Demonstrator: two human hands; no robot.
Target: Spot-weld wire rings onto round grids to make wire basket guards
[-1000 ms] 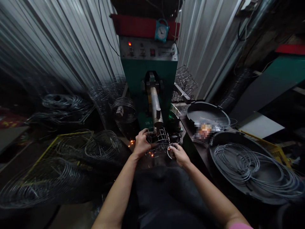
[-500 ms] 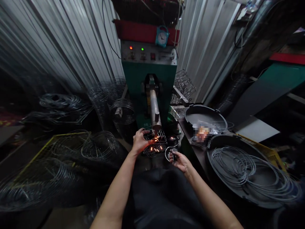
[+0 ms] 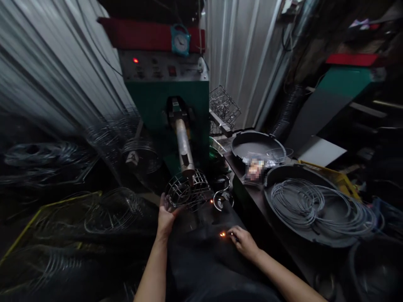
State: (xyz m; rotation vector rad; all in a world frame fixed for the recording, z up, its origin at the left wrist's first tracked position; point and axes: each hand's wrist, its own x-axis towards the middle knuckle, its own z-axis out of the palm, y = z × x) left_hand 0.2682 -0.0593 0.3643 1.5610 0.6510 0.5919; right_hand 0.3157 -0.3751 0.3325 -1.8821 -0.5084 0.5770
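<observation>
Below the welder's round metal arm (image 3: 184,144), a small wire basket (image 3: 179,189) sits tilted, its grid of bars open toward me. My left hand (image 3: 166,218) is at its lower left edge, fingers behind the rim and thumb stretched in front. Lower and to the right, my right hand (image 3: 245,242) is closed in a pinch over my dark apron (image 3: 201,251). What it pinches is too small to make out. Orange sparks (image 3: 223,235) glow just beside those fingertips. Between the hands and farther forward is a pale metal ring (image 3: 223,200).
The green welding machine (image 3: 195,105) carries a lit red lamp and a blue clock (image 3: 180,40). On the right bench lie a black round tray (image 3: 256,147) and a larger pan (image 3: 283,226) with wire hoops (image 3: 299,199). Wire coils (image 3: 116,207) stand at left.
The view has swung right. My right hand has drawn back toward me, away from the ring. The basket has tilted, my left hand is lower on it, and the green lamp has gone dark.
</observation>
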